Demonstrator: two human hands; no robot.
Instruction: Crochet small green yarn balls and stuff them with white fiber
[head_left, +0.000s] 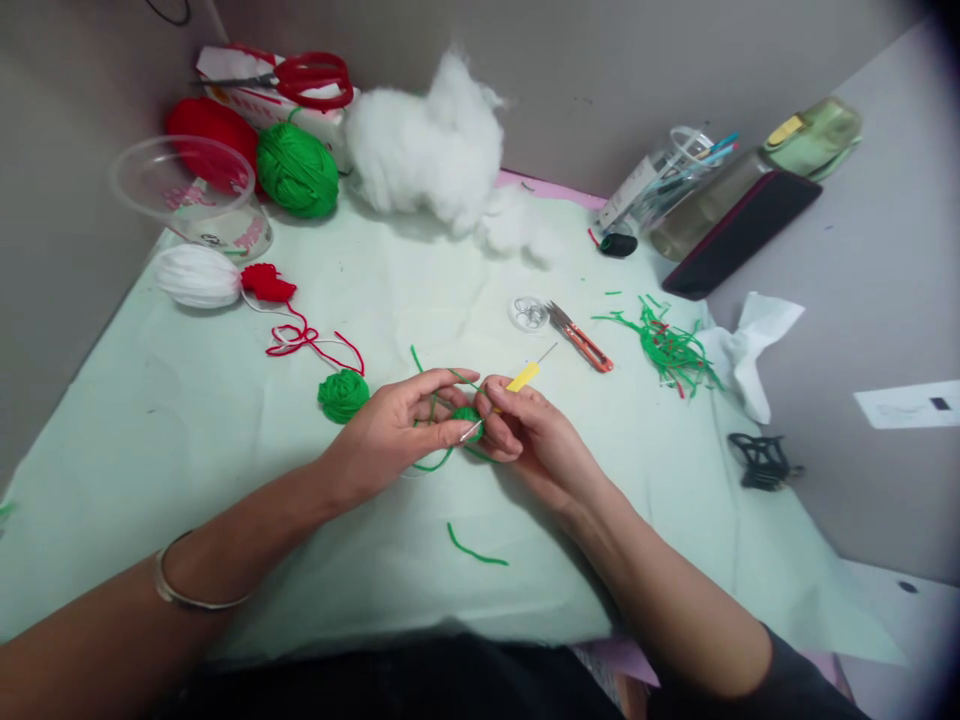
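My left hand (pixel 409 420) pinches a small green crocheted piece (pixel 469 422) between thumb and fingers, with green yarn running over its raised index finger. In my right hand (pixel 529 430) is a crochet hook with a yellow handle (pixel 523 377); its metal tip lies against the green piece by my left thumb. Loose green strands hang below both hands. Left of my left hand sits a small green yarn ball (pixel 343 396). A cut length of green yarn (pixel 476 547) lies on the cloth nearer to me.
White stuffing (pixel 427 140) is heaped at the back beside a green yarn ball (pixel 298 170) and red scissors (pixel 311 80). A clear tub (pixel 187 180) stands left. Thread snips (pixel 581 338), green scraps (pixel 671 345) and a dark tablet-like slab (pixel 742 235) are to the right.
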